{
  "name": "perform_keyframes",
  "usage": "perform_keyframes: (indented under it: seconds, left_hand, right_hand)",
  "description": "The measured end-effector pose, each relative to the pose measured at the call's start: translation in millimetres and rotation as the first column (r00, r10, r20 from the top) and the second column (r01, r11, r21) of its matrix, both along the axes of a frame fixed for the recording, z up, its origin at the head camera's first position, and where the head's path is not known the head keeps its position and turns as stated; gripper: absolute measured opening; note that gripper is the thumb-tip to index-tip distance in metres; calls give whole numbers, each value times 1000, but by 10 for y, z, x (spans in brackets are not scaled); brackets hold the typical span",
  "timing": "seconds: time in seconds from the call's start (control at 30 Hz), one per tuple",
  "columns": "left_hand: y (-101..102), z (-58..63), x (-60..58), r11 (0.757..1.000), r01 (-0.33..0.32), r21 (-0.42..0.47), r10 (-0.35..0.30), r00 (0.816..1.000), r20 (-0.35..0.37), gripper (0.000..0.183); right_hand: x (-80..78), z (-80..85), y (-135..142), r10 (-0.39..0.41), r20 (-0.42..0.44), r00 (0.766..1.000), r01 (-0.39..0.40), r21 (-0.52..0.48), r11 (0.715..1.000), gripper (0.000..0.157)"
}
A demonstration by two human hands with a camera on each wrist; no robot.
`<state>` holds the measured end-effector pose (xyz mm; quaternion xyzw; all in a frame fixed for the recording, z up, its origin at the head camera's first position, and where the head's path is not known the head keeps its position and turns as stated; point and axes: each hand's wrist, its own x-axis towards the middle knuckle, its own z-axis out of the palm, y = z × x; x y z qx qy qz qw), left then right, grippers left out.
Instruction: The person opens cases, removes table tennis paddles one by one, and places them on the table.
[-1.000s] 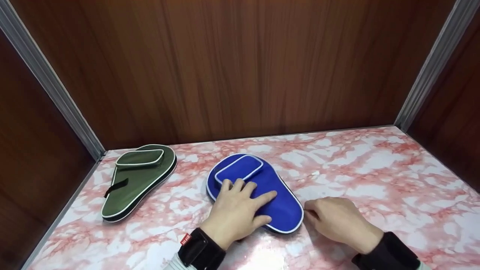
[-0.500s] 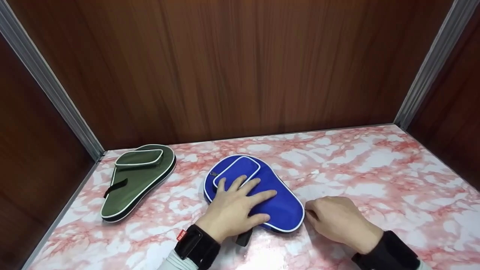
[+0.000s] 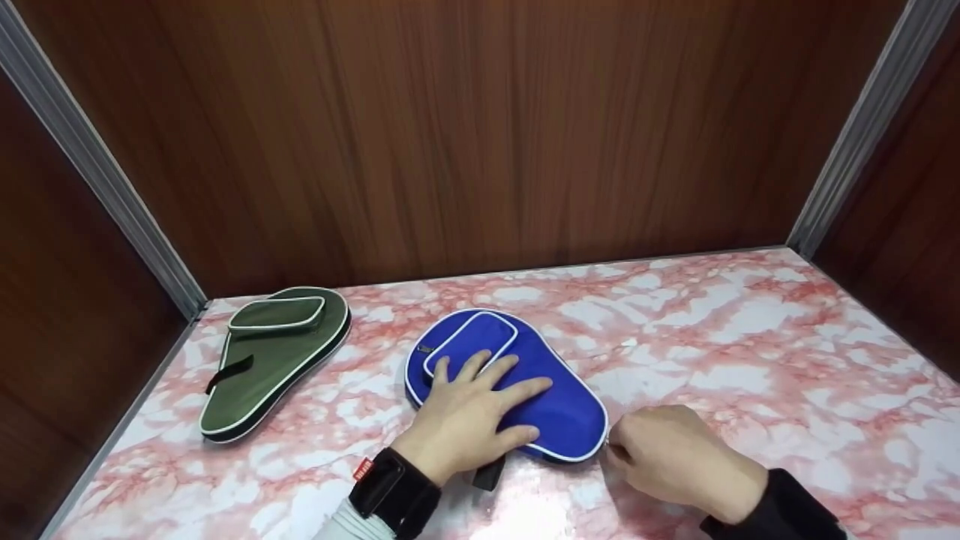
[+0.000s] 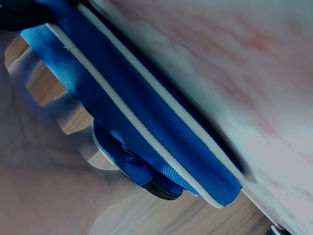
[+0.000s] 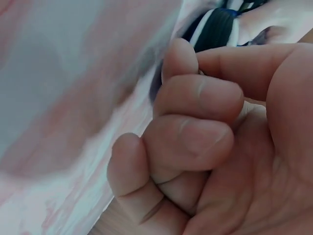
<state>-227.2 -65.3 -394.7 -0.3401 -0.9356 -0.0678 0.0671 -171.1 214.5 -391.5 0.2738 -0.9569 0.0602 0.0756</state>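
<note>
In the head view, a pink-and-white marbled tabletop point(image 3: 720, 322) meets dark brown wood-grain panels point(image 3: 480, 135), with grey metal posts point(image 3: 855, 127) at the corners. On it lies a blue fabric, paddle-shaped case point(image 3: 559, 409) with white piping. The left hand point(image 3: 472, 420) rests across it, fingers spread; the right hand point(image 3: 667, 457) pinches at its narrow end. A green fabric, paddle-shaped case point(image 3: 277, 367) lies farther left.

In the left wrist view, the blue case's side rests against the marbling.

In the right wrist view, curled fingers hide what exactly is pinched.
</note>
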Motion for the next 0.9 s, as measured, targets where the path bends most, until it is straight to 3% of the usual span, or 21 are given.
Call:
perform_keyframes:
  seconds: [0.17,0.33,0.6,0.9]
  left_hand:
    - [-1,2,4,1000,-7,10,7,1000,8,61]
    - [3,3,9,1000,-6,7,6,1000,-3,61]
    - [16,-1,10,1000,-7,-4,7,1000,-6,61]
    - [9,-1,12,1000,-12,2,12,1000,10,61]
  right_hand:
    - [46,-25,-59,23,-60,998,-22,15,1000,40]
    - [105,-73,-128,38,-122,992,-39,-4,999,30]
    - [181,-116,-261,32,-109,994,-36,-33,999,28]
    - [237,-185,-476,-4,-181,983,5,2,1000,32]
